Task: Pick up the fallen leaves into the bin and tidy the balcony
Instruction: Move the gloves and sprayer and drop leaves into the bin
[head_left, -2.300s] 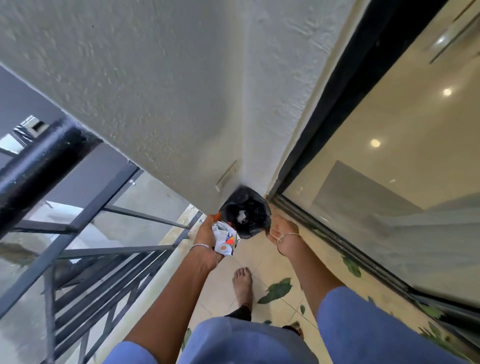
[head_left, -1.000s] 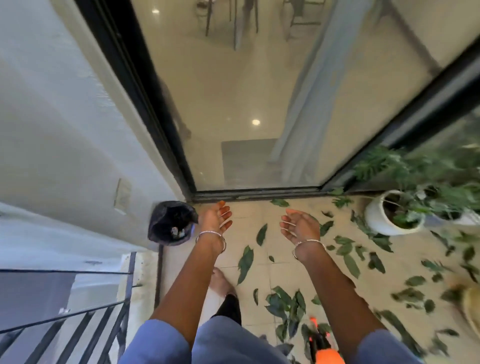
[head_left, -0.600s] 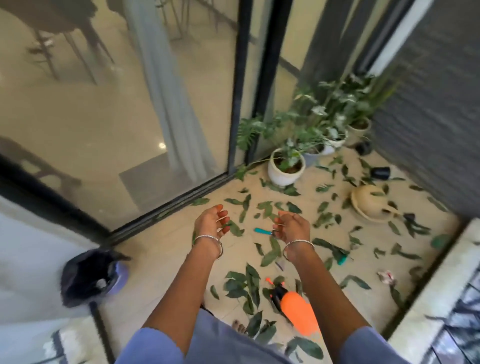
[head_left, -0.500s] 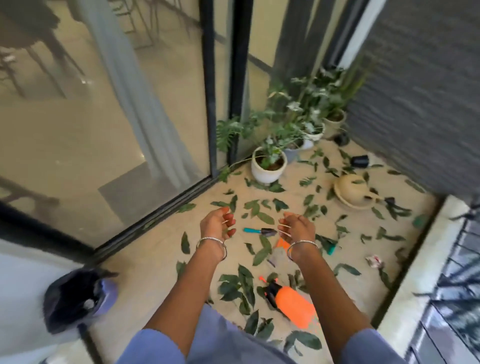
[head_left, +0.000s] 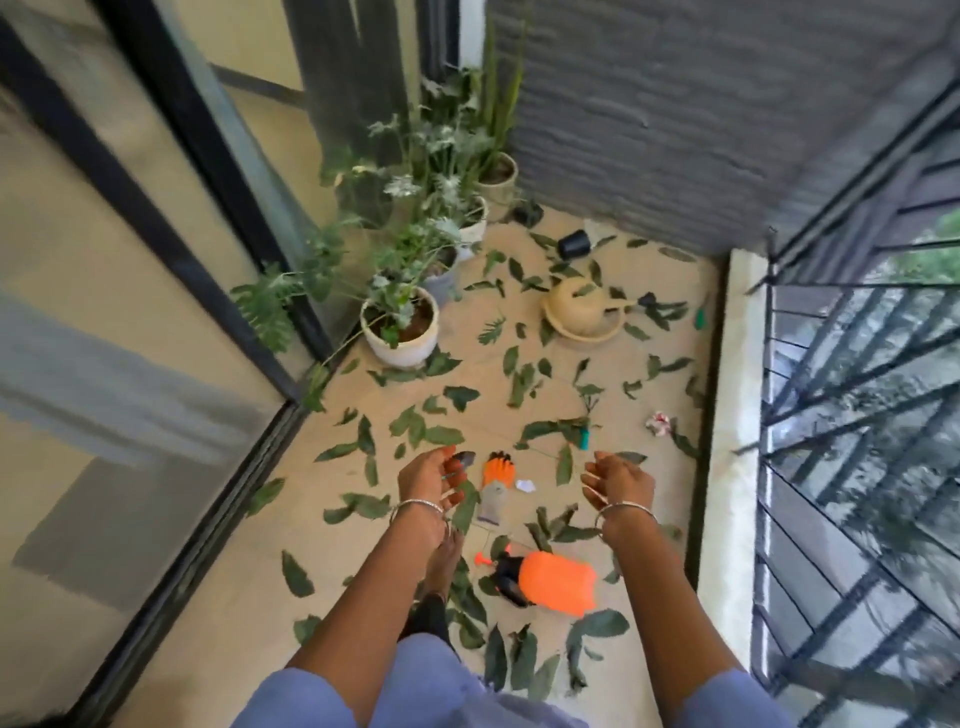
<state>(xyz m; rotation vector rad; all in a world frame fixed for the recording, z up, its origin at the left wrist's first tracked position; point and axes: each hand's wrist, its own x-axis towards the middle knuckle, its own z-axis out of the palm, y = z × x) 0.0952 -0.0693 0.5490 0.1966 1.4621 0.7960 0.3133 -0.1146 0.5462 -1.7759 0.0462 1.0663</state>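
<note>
Several fallen green leaves (head_left: 415, 423) lie scattered over the beige balcony floor (head_left: 249, 582). My left hand (head_left: 428, 478) hangs above the floor with fingers loosely curled and holds nothing. My right hand (head_left: 618, 480) hovers to its right, also loosely curled and empty. Between the hands, on the floor, lie an orange-and-grey glove (head_left: 496, 480) and a scrap of white paper (head_left: 525, 485). An orange spray bottle (head_left: 550, 577) lies on its side below them. The bin is out of view.
Potted plants (head_left: 400, 327) stand in a row along the glass door (head_left: 130, 312). A tipped beige watering can (head_left: 582, 312), a small black pot (head_left: 574, 244), a teal tool (head_left: 584, 439) and crumpled litter (head_left: 658, 423) lie on the floor. A low ledge and railing (head_left: 857, 467) bound the right side.
My view swung from the bin in the corner to the leaf-covered far end of the balcony. The white packet my left hand held earlier is gone; both hands are now empty and wider apart.
</note>
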